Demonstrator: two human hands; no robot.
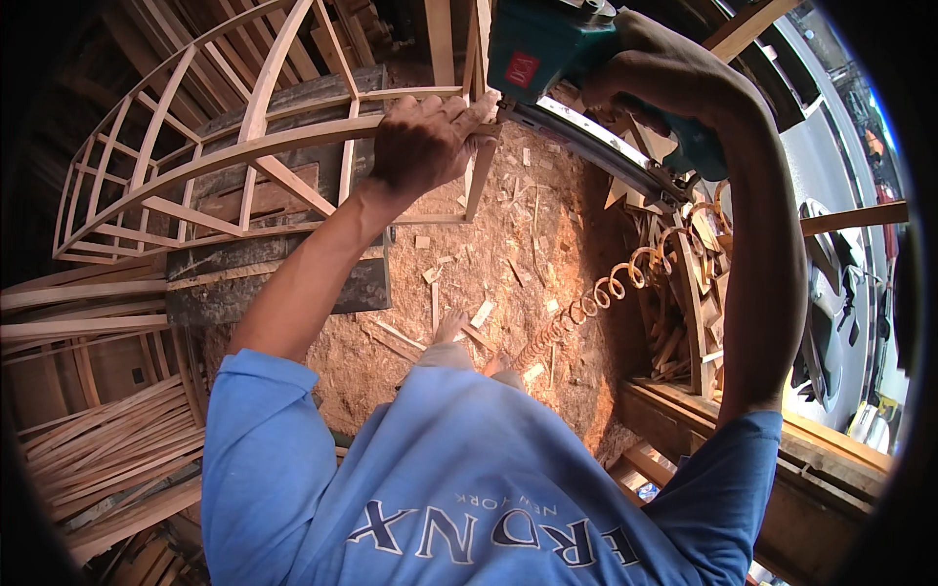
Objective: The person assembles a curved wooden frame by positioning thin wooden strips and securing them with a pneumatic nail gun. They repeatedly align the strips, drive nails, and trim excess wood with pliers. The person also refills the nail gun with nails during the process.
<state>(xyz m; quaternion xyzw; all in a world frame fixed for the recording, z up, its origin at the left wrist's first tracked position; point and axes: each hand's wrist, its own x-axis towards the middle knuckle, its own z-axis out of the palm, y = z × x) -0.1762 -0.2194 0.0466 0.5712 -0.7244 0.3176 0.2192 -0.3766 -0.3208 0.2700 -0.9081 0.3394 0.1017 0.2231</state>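
Note:
A curved wooden frame [262,145] of thin ribs and crossbars lies across a dark, worn bench at the left. My left hand [425,142] grips its near right end, fingers over the corner where several strips meet. My right hand [664,83] is wrapped around the handle of a green nail gun [542,44], raised at the upper right. The tool's nose is at the frame's corner, close by my left fingertips; whether it touches the wood, I cannot tell. A long metal magazine [596,146] slants from the nose toward the handle's lower end.
An orange coiled air hose [611,288] runs from near the tool down across the floor by my feet. Sawdust and offcuts cover the ground [469,264]. Stacked wood strips [107,439] fill the left side; scrap wood [674,327] and a timber beam [762,439] are at right.

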